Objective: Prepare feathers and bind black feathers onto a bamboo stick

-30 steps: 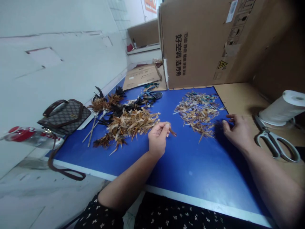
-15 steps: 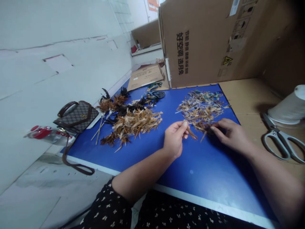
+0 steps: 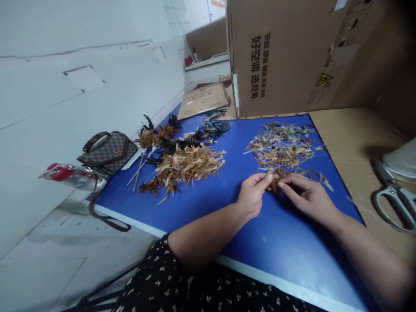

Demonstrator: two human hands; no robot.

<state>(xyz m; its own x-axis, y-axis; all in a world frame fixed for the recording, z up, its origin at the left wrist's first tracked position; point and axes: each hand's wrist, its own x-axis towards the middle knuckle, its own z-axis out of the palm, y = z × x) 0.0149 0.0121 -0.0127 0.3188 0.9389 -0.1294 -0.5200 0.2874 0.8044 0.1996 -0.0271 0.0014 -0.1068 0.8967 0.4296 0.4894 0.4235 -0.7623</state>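
Between my two hands is a small brown feather tuft point(image 3: 274, 183). My left hand point(image 3: 255, 193) pinches it between thumb and forefinger. My right hand point(image 3: 307, 197) is closed at the tuft's other side, its thumb and forefinger pressed together on the feathers. Just beyond my fingers lies a loose pile of thin, scrappy feathers point(image 3: 282, 145), tan with some blue and grey. To the left, a thicker heap of tan feathers point(image 3: 191, 164) is spread on the blue table point(image 3: 227, 221), with black feathers point(image 3: 172, 145) and brown feathers point(image 3: 151, 138) behind it.
A handbag point(image 3: 110, 151) and a plastic bottle point(image 3: 69, 174) are at the table's left edge. Scissors point(image 3: 394, 197) and a white spool point(image 3: 403, 158) lie on cardboard at the right. A tall cardboard box point(image 3: 292, 60) rises behind; a flat carton point(image 3: 204, 99) lies at the back.
My left hand has moved right with its tuft and come up to my right hand. Both now meet at the feathers. The view has shifted slightly.
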